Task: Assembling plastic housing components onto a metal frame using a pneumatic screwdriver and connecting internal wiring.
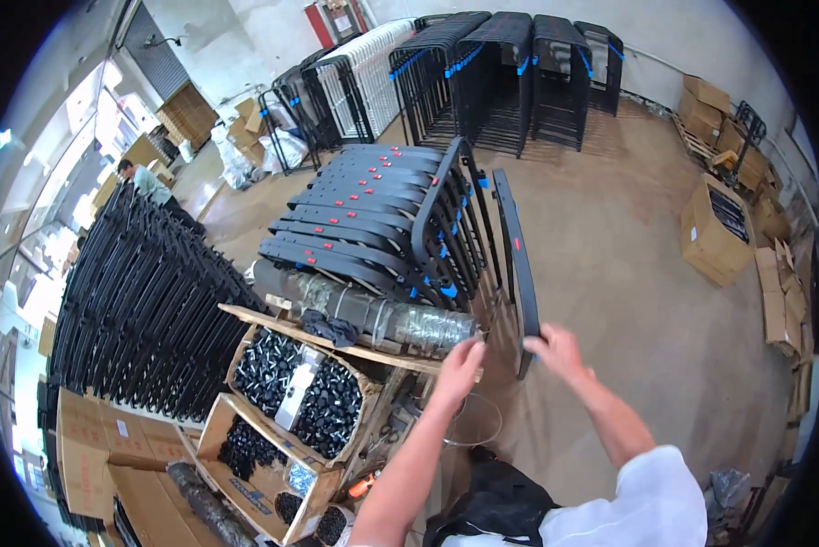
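Black curved frame: the nearest frame (517, 264) stands on edge, apart from the rest of its row, leaning slightly, with a small red mark partway up its side and its lower end down by the right hand.
Right hand: the right hand (556, 351) is on the lower end of that frame, fingers curled over its edge, holding it.
Left hand: the left hand (461, 362) reaches forward with fingers loosely spread, at the end of the clear-wrapped roll (400, 319); whether it grips anything, I cannot tell.
Roll: it lies across a wooden board (336, 342), a dark rag draped over its middle.
Stack behind: a stack of matching black frames (364, 219) with blue clips and red marks sits just beyond the roll, leaning back in a fan.
Boxes below: open cardboard boxes of small black parts (300, 387) sit under the board, on the left.
Left side: a long row of black bars (136, 301) runs along the floor.
Far back: upright black racks (500, 73) line the wall.
Right side: cardboard cartons (715, 228) stand on the brown floor.
Background: another person (140, 180) bends over near the far left.
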`<act>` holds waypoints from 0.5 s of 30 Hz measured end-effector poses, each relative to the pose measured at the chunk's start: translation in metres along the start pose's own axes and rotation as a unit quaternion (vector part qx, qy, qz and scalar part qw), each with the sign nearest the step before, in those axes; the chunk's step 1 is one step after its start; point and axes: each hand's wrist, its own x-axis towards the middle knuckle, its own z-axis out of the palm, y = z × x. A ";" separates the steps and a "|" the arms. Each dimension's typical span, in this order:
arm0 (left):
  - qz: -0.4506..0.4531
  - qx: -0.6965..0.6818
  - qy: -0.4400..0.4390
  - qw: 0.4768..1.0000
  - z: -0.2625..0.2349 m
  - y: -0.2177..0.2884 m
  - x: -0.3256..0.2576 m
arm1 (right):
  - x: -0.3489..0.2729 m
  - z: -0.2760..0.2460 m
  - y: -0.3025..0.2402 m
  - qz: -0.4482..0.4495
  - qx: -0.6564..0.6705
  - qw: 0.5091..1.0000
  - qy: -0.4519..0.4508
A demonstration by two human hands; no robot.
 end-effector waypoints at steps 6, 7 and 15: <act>-0.139 -0.178 -0.094 0.970 0.137 0.037 -0.028 | -0.148 0.036 0.125 0.208 0.599 0.770 -0.066; -0.151 -0.173 -0.104 0.968 0.150 0.042 -0.052 | -0.171 0.066 0.173 0.222 0.596 0.772 -0.001; -0.135 -0.168 -0.105 0.971 0.086 0.030 -0.137 | -0.184 0.180 0.159 0.424 0.584 0.689 -0.069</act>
